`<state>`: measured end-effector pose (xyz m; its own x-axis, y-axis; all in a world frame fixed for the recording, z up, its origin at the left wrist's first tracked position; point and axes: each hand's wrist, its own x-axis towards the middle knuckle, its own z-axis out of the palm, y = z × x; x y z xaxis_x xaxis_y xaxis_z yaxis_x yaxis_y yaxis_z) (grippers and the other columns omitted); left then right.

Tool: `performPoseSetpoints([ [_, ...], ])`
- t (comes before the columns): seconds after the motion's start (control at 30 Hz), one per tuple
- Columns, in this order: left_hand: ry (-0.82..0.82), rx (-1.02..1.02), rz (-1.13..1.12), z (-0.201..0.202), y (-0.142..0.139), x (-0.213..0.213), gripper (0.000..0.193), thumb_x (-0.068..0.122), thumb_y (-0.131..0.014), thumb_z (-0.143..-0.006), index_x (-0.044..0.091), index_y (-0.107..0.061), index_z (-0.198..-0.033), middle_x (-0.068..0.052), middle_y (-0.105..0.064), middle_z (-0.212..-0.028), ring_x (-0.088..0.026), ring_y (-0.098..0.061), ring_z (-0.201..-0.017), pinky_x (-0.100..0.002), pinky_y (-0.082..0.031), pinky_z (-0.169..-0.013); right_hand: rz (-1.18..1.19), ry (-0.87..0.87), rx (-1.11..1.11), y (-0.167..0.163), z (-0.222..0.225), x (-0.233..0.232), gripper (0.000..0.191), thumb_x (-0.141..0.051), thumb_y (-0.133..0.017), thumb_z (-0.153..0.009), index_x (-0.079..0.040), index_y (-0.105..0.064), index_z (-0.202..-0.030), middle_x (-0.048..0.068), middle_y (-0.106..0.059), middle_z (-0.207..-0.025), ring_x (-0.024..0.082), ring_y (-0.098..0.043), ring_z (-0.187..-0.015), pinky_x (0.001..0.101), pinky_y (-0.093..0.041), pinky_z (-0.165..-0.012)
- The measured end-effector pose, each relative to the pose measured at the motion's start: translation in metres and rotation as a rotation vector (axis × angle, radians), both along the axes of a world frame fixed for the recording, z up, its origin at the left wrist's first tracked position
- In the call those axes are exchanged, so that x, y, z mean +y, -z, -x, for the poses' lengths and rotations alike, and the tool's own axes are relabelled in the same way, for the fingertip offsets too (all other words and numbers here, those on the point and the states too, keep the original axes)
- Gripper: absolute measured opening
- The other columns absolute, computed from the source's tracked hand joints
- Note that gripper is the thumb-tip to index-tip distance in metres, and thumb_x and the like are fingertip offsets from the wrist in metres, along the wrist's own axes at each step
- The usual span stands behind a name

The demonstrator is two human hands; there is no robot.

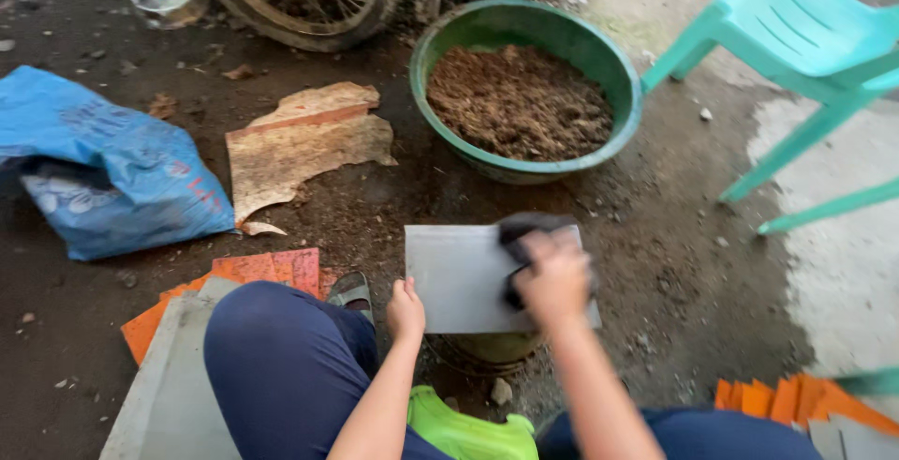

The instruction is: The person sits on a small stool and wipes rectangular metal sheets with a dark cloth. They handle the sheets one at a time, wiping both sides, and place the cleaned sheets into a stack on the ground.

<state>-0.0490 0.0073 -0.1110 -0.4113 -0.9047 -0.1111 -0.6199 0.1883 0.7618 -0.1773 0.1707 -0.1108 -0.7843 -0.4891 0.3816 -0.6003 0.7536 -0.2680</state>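
Two hands met one grey sheet (459, 277): left hand (405, 312) pinched its near edge, right hand (552, 277) pressed a dark pad (518, 235) at its right end.

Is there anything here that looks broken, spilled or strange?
Yes. A torn brown sheet, perhaps cardboard, lies on the dirt ground left of the green basin; its edges are ragged and one corner curls up. Small stones and scraps are scattered about. The basin's brown material looks contained.
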Motion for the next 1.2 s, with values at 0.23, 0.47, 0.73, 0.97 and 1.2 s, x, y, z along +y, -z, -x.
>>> performPoseSetpoints([
  [0.23,0.042,0.068,0.062,0.015,0.011,-0.02,0.034,0.044,-0.048,-0.103,0.014,-0.064,-0.106,-0.025,-0.071,-0.082,-0.05,-0.067,-0.078,-0.06,-0.05,-0.066,-0.194,0.131,-0.029,0.061,-0.011,0.0,0.047,-0.023,-0.082,-0.065,-0.03,-0.073,-0.111,0.004,-0.06,-0.132,0.038,-0.06,-0.109,0.0541,-0.052,-0.077],
  [0.47,-0.485,0.549,-0.501,0.012,0.045,-0.035,0.048,0.044,-0.048,-0.112,0.0,-0.065,-0.101,-0.014,-0.07,-0.081,-0.034,-0.066,-0.078,-0.044,-0.051,-0.069,-0.153,0.282,-0.027,0.028,0.09,0.064,0.065,-0.024,-0.085,-0.073,-0.033,-0.069,-0.135,0.019,-0.054,-0.149,0.049,-0.061,-0.113,0.056,-0.054,-0.094],
  [0.73,-0.288,0.851,-1.121,-0.002,0.049,0.0,0.04,0.004,-0.061,-0.09,0.018,-0.053,-0.126,-0.005,-0.071,-0.102,-0.021,-0.07,-0.09,-0.04,-0.061,-0.081,-0.492,-0.48,-0.255,0.028,0.005,-0.065,0.062,-0.018,-0.084,-0.064,-0.036,-0.073,-0.122,0.006,-0.052,-0.149,0.036,-0.055,-0.12,0.052,-0.05,-0.092],
  [0.97,-0.233,0.779,-0.919,-0.001,0.047,-0.014,0.044,-0.007,-0.062,-0.091,0.014,-0.052,-0.129,-0.005,-0.068,-0.103,-0.018,-0.069,-0.089,-0.033,-0.062,-0.074,-0.299,-0.573,0.047,0.068,-0.015,-0.155,0.041,-0.012,-0.07,-0.072,-0.034,-0.077,-0.105,0.008,-0.053,-0.14,0.042,-0.052,-0.113,0.0594,-0.046,-0.087],
  [1.2,-0.172,0.836,-0.927,0.0,0.045,-0.013,0.03,-0.004,-0.063,-0.093,0.009,-0.053,-0.119,-0.003,-0.071,-0.102,-0.014,-0.071,-0.09,-0.03,-0.062,-0.076,-0.188,-0.251,0.036,0.039,0.029,-0.18,0.039,-0.012,-0.066,-0.076,-0.03,-0.077,-0.108,0.011,-0.051,-0.142,0.044,-0.052,-0.109,0.0594,-0.046,-0.082],
])
